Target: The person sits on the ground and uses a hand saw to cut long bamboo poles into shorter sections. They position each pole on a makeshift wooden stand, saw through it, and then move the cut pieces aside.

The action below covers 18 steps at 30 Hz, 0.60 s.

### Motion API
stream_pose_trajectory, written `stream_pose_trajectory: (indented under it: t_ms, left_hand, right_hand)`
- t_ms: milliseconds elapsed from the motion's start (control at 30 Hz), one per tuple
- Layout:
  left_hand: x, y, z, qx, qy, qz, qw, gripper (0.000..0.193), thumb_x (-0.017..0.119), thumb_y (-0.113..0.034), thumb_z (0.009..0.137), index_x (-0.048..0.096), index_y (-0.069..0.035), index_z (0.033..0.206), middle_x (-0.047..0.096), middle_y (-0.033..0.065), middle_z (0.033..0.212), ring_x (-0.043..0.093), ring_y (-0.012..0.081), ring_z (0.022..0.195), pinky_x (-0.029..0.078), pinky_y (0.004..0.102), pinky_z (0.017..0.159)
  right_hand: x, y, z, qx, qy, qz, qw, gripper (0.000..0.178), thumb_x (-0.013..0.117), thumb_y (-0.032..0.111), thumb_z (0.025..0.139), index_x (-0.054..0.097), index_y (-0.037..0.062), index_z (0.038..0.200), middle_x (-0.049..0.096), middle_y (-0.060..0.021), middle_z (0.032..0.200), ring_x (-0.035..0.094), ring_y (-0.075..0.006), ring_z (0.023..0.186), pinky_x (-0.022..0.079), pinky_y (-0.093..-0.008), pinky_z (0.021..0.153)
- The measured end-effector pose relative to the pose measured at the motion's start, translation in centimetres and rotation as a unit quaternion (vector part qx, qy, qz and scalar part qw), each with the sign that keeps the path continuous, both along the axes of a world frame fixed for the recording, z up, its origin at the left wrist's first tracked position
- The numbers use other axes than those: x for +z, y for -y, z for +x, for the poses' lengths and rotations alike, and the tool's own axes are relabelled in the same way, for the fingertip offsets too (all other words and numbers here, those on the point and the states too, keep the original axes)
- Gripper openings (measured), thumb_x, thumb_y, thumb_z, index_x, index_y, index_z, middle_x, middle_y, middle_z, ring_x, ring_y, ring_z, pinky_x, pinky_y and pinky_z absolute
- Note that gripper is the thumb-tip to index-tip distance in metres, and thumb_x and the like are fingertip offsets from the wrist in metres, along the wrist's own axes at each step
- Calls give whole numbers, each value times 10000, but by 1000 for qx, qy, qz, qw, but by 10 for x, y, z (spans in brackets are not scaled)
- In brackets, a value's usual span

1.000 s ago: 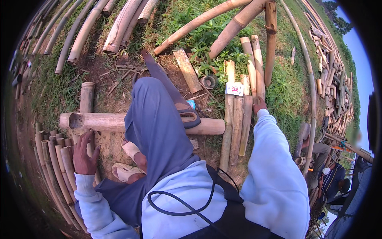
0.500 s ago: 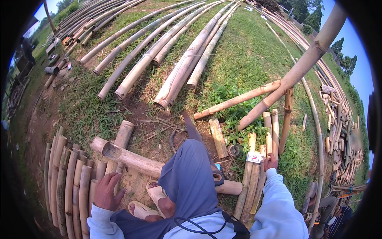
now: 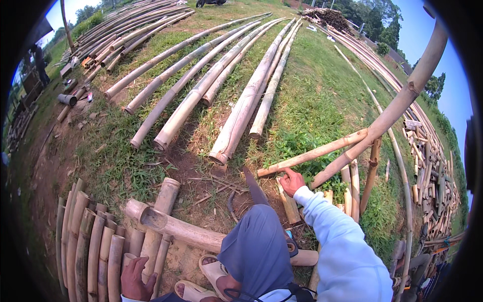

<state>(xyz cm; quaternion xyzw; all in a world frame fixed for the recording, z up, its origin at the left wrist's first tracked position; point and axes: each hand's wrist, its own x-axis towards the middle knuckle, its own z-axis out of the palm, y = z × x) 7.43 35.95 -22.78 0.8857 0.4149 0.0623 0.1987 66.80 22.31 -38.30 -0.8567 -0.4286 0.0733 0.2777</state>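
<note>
My right hand (image 3: 292, 182) touched, fingers apart, a stiff, likely light bamboo pole (image 3: 312, 154) at two o'clock; left hand (image 3: 135, 280) rested flat on split bamboo (image 3: 90, 241).

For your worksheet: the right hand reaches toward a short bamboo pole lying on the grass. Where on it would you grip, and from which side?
Probably at its near, lower end, where the right hand already touches the short bamboo pole. That end lies free on bare ground; the far end runs under the long leaning pole. Come from above, fingers wrapped round the shaft.
</note>
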Motion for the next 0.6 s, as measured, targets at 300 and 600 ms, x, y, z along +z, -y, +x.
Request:
stream_pose_trajectory:
  t_ms: [300, 600]
  left_hand:
    - [-7, -18, -17, 56, 26, -66, 996, 474, 755, -96, 883, 641, -74, 1343, 678, 175, 1247, 685, 329, 974, 547, 443, 871]
    - [-2, -41, -7, 23, 7, -108, 994, 498, 760, -31, 832, 644, -48, 1316, 686, 192, 1122, 663, 359, 993, 528, 454, 883]
  right_hand:
    - [-57, -170, 18, -148, -188, 90, 967, 430, 715, 315, 922, 604, 45, 1237, 691, -119, 834, 700, -288, 855, 532, -424, 797]
    - [-32, -279, -59, -150, 9, 102, 983, 810, 808, 431, 830, 420, 92, 1454, 487, -227, 1343, 502, -426, 1277, 410, -515, 1089]
